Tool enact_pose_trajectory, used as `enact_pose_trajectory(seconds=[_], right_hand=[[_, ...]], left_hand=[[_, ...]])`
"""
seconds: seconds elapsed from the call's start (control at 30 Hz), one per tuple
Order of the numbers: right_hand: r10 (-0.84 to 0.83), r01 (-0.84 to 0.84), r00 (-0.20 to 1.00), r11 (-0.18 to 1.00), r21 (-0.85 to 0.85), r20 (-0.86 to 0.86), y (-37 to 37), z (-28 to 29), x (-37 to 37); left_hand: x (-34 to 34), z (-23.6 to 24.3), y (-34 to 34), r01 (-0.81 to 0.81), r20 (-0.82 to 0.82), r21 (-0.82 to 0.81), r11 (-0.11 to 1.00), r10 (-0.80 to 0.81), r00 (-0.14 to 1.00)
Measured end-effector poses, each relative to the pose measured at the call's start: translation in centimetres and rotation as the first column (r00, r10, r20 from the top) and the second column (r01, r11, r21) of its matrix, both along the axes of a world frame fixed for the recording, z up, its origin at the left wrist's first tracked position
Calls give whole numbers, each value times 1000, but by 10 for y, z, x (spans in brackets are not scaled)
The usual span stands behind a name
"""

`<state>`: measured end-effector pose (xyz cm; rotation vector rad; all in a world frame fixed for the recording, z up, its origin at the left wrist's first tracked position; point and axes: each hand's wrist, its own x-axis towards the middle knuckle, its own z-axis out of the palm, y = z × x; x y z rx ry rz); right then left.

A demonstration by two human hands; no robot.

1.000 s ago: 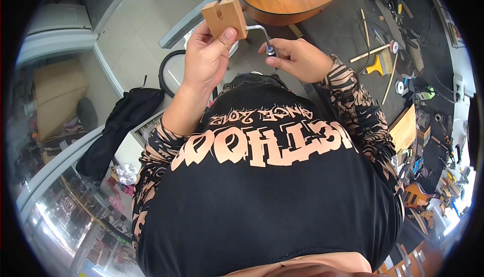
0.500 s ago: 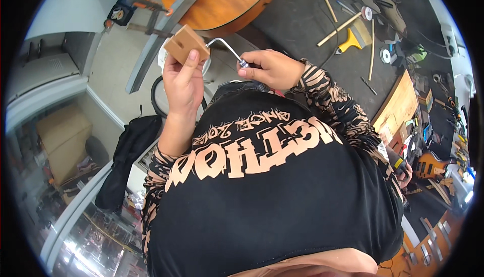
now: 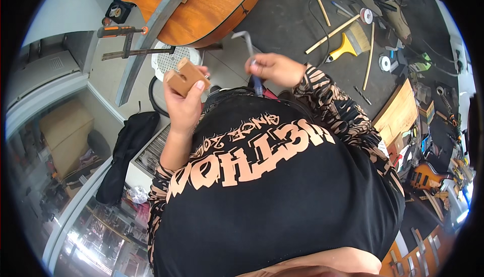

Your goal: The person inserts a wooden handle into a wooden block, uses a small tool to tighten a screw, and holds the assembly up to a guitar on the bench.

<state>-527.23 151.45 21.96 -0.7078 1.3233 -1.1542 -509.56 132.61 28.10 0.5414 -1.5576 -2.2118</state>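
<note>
My left hand (image 3: 182, 109) is closed around a small light-brown wooden block (image 3: 195, 73) that has a slot or hole in its face, the thumb pressing on its near side. To the right, my right hand (image 3: 282, 70) grips a bent metal rod tool (image 3: 249, 44). Its thin shaft rises out of my fingers and turns left at the top, smeared by motion; a bluish handle shows below the hand. A gap separates the rod's tip from the block. Both hands are in front of my black shirt (image 3: 282, 211).
Beyond my hands lies an acoustic guitar body (image 3: 222, 12), with a grey metal bar (image 3: 138, 57) across it and a clamp (image 3: 121, 31) beside it. A white stool (image 3: 166, 59) stands below. On the dark bench to the right are a yellow-handled brush (image 3: 343, 47), wooden sticks (image 3: 320, 4) and a board (image 3: 401, 106).
The rod's bent tip was at the block's right side; now it is away from it, pointing up and left. My left hand and the block have moved lower and the block has turned.
</note>
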Motion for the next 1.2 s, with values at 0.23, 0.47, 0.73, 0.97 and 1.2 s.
enact_pose_trajectory(seconds=[0.23, 0.47, 0.73, 0.97, 1.2], right_hand=[[258, 467, 505, 721, 512, -824, -9, -44, -113], [325, 826, 282, 395, 401, -903, 34, -35, -191], [393, 804, 353, 336, 490, -849, 85, -53, -215], [-4, 888, -89, 452, -81, -996, 153, 70, -148], [-440, 74, 317, 894, -441, -840, 1, 170, 80]], left_hand=[[11, 2, -6, -39, 12, 303, 952, 37, 999], [25, 8, -12, -152, 59, 698, 700, 155, 986], [41, 13, -10, -196, 53, 637, 745, 211, 976], [65, 15, -26, -110, -29, 505, 856, 144, 989], [98, 22, -51, -67, -16, 413, 908, 80, 997]])
